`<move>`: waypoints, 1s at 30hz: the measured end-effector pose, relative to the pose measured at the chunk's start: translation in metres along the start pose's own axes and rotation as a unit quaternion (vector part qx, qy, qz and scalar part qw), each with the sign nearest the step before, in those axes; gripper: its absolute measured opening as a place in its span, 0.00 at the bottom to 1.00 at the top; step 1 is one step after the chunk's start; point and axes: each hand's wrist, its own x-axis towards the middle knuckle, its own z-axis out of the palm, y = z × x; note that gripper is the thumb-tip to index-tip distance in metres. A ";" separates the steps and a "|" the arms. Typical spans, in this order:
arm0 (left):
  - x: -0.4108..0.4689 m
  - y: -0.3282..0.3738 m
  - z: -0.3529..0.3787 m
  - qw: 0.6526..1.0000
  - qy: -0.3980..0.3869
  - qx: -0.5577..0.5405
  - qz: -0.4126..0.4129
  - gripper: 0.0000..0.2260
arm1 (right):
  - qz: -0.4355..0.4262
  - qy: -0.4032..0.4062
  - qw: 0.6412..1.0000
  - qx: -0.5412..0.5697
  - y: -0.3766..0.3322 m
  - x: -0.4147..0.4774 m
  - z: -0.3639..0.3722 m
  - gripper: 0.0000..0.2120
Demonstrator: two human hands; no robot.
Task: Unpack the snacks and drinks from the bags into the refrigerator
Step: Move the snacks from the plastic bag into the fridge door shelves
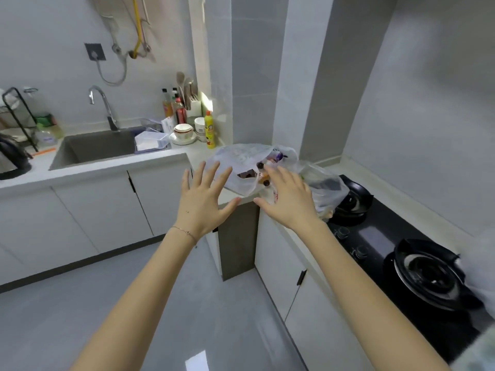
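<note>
Both arms reach fwd over the floor toward the counter corner. L hand [203,202] is released: 5 fingers straight and fanned, palm down, holding nothing, w/ a thin bracelet [184,232] on the wrist. R hand [290,202] is the same: fingers spread, thumb out toward 9 o'clock, gripping nothing. The 2 thumbs point at each other w/ a small gap btwn them.

The white plastic bag [241,156] sits on the corner of the counter [198,152], at 12 o'clock from the hands, mouth open toward the camera. Inside are bottles [259,165] w/ dark caps and some printed packs, labels too blurred to read. Fingertips of both hands overlap the bag's front edge; can't tell if they touch it. A 2nd clear bag [328,194] lies at 3 o'clock of the 1st, against it, sagging onto the far burner of the black stove [380,236]. The stove runs on toward 4 o'clock, w/ its near burner [428,274] by the frame edge.

At 10 o'clock of the hands are the sink [93,148] and tap [103,105]. A clear lidded box [151,140], stacked bowls [183,131] and a yellow bottle [209,129] stand btwn sink and bag. A black kettle [13,159] is at the 9 o'clock edge.
</note>
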 end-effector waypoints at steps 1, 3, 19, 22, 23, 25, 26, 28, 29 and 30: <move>0.015 0.000 0.011 1.000 -0.002 -0.004 0.013 0.33 | 0.012 0.001 1.000 -0.004 0.009 0.010 0.002 0.37; 0.047 0.000 0.031 0.999 0.001 -0.017 0.038 0.32 | 0.036 0.005 0.999 -0.007 0.025 0.030 0.005 0.37; 0.218 0.038 0.177 0.977 -0.078 -0.087 0.180 0.32 | 0.211 0.009 0.977 -0.038 0.166 0.117 0.041 0.34; 0.242 0.046 0.212 0.974 -0.094 -0.085 0.188 0.32 | 0.218 -0.005 0.975 -0.037 0.197 0.135 0.058 0.34; 0.250 0.049 0.222 0.974 -0.102 -0.081 0.186 0.33 | 0.217 -0.009 0.976 -0.033 0.207 0.142 0.064 0.34; 0.270 0.056 0.242 0.973 -0.121 -0.066 0.185 0.35 | 0.217 -0.015 0.976 -0.022 0.231 0.155 0.075 0.33; 0.281 0.059 0.252 0.972 -0.134 -0.060 0.183 0.36 | 0.220 -0.019 0.975 -0.015 0.243 0.162 0.079 0.32; 0.305 0.067 0.271 0.970 -0.159 -0.059 0.176 0.37 | 0.229 -0.030 0.973 -0.004 0.267 0.178 0.087 0.31; 0.317 0.071 0.280 0.968 -0.172 -0.060 0.175 0.38 | 0.233 -0.037 0.972 -0.001 0.279 0.187 0.090 0.31; 0.326 0.076 0.289 0.965 -0.187 -0.059 0.175 0.38 | 0.234 -0.046 0.971 0.002 0.289 0.196 0.094 0.30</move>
